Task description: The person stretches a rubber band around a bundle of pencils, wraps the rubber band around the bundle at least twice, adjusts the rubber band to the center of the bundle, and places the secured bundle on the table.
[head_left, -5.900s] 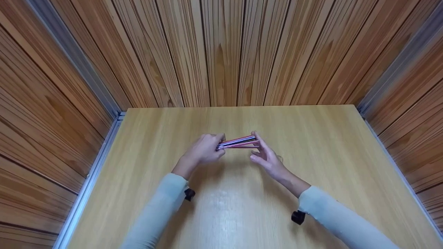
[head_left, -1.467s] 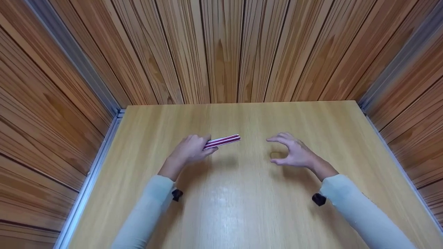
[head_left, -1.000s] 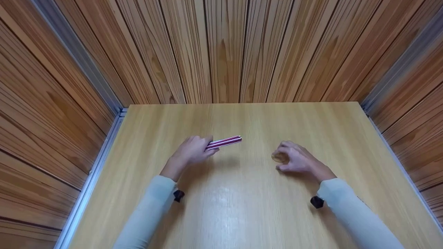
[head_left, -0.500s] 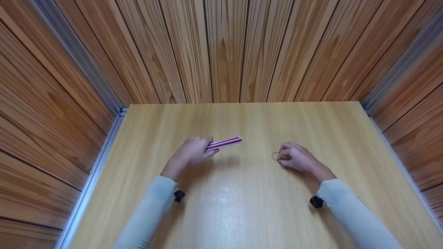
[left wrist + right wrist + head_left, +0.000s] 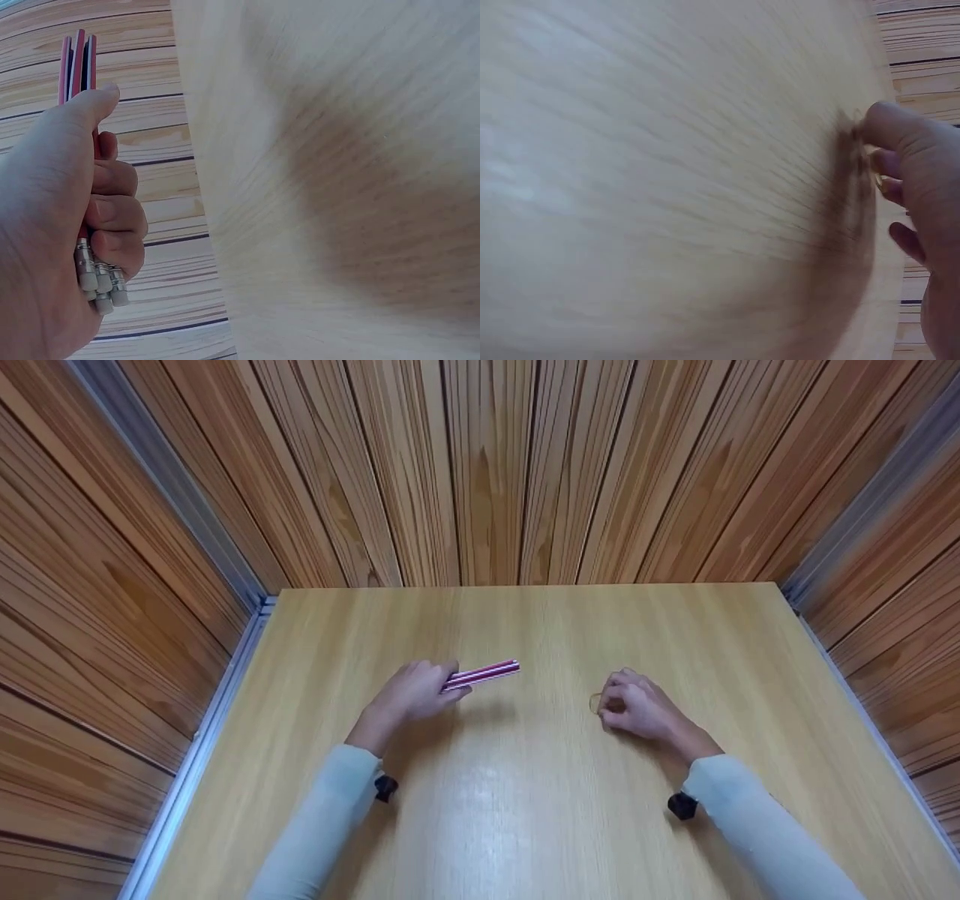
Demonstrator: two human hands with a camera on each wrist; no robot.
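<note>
Wooden walls enclose your worktop, with a metal rail along its left edge. Your left hand, a black block beside its sleeve, is curled round the striped pencils above the worktop, much as half a second ago, covering their middle; the left wrist view shows eraser ends below it. Well to the right of them is a thin band, pinched by your right hand, which hides part of it. Six seconds ago that hand was touching the pencils' far end; a second ago its fingers were spread wider round the band.
</note>
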